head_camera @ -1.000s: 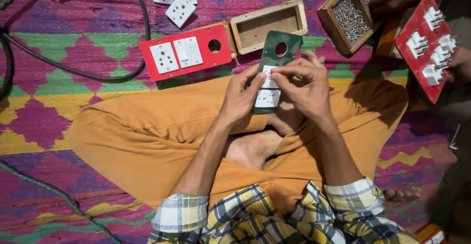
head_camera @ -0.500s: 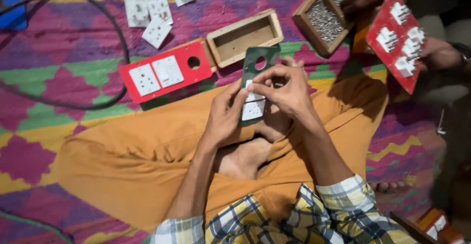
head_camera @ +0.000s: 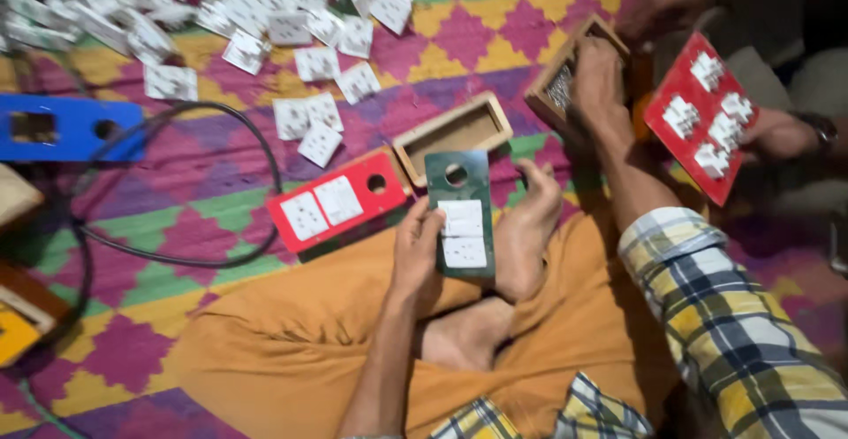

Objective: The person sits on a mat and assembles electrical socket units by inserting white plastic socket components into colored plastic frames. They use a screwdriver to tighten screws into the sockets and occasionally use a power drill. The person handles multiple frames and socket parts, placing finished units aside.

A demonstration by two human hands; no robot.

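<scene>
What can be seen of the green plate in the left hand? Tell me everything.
The green plate is a flat, dark green rectangular panel, glossy like plastic. A round hole is cut near its far end, and two white square switch modules sit one above the other below it. It stands lengthwise, tilted slightly, over the person's lap in orange cloth. The left hand grips its left edge, thumb on the front. Its right edge lies against the person's bare foot. The right hand is away, reaching into a wooden box.

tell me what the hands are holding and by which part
The left hand grips the green switch plate by its left long edge. The right hand reaches into the wooden box; any hold is hidden.
</scene>
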